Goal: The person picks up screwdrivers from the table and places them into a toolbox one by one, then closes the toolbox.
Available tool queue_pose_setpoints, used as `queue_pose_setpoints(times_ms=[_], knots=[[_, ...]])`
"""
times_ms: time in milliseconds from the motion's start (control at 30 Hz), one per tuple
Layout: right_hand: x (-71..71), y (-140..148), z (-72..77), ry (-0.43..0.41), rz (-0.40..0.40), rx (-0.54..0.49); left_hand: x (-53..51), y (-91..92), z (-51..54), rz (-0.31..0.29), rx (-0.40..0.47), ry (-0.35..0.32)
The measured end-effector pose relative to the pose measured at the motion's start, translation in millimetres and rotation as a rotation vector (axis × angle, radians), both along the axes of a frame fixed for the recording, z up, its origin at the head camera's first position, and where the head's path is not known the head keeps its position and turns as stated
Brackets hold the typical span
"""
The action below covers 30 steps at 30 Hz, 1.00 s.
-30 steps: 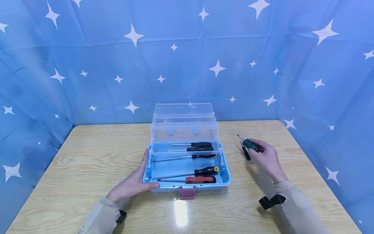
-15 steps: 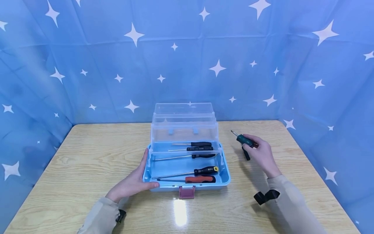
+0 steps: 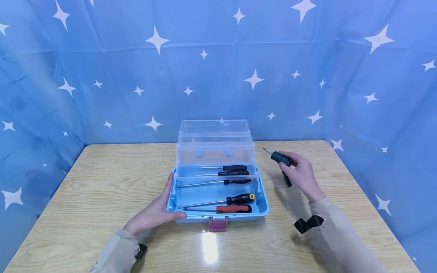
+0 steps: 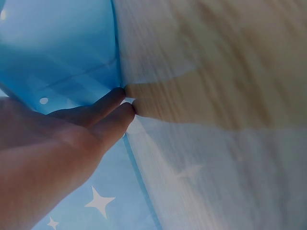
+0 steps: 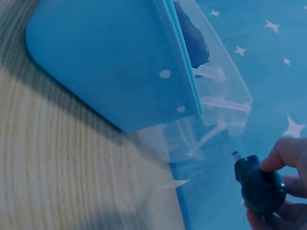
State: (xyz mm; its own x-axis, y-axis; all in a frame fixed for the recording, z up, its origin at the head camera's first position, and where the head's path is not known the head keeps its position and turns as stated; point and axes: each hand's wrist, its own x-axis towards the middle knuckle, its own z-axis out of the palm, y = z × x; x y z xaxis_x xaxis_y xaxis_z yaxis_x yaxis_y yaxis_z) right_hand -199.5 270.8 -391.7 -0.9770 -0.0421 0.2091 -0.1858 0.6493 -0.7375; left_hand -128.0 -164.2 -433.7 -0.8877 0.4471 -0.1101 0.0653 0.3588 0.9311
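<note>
A blue toolbox [image 3: 218, 218] with its clear lid [image 3: 216, 149] raised stands mid-table. Inside lie several screwdrivers, among them a red-handled one [image 3: 233, 209] and a black one with a yellow end [image 3: 240, 198]. My left hand [image 3: 155, 212] rests against the box's left side, thumb at the front rim; the left wrist view shows its fingers [image 4: 112, 115] against the blue wall. To the right of the box, my right hand [image 3: 302, 175] pinches a green-handled screwdriver [image 3: 281, 158] above the table, its tip towards the upper left. The right wrist view shows thumb and fingers round the green handle [image 5: 261, 184].
A small black-handled screwdriver [image 3: 287, 179] lies on the wooden table [image 3: 102, 189], partly under the right hand's line. A purple latch [image 3: 218, 224] hangs at the box's front. Behind the table is a blue star-patterned curtain [image 3: 211, 76].
My right hand has moved left and slightly away from me with the green-handled screwdriver, closer to the box. My left hand and the toolbox have stayed in place.
</note>
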Motion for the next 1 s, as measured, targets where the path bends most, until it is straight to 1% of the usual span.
queue_pose_setpoints(times_ms=[100,267,600,867,1000], knots=[[-2.7,-2,3.3,0.014,0.005,-0.012,-0.5,-0.1,0.3,0.001,0.001,-0.006],[-5.9,-4,9.3,0.032,0.01,-0.022,-1.6,-0.2,0.6,0.0,-0.001,0.003],[-6.8,-9,15.9,0.031,0.025,-0.04,-1.8,0.0,0.7,-0.002,0.009,-0.006],[-9.3,-12,26.2,0.067,0.026,-0.06,-0.9,0.5,0.4,0.0,0.008,-0.006],[-11.1,-14,30.4,0.081,0.023,-0.049,0.1,0.5,0.2,-0.002,0.009,-0.004]])
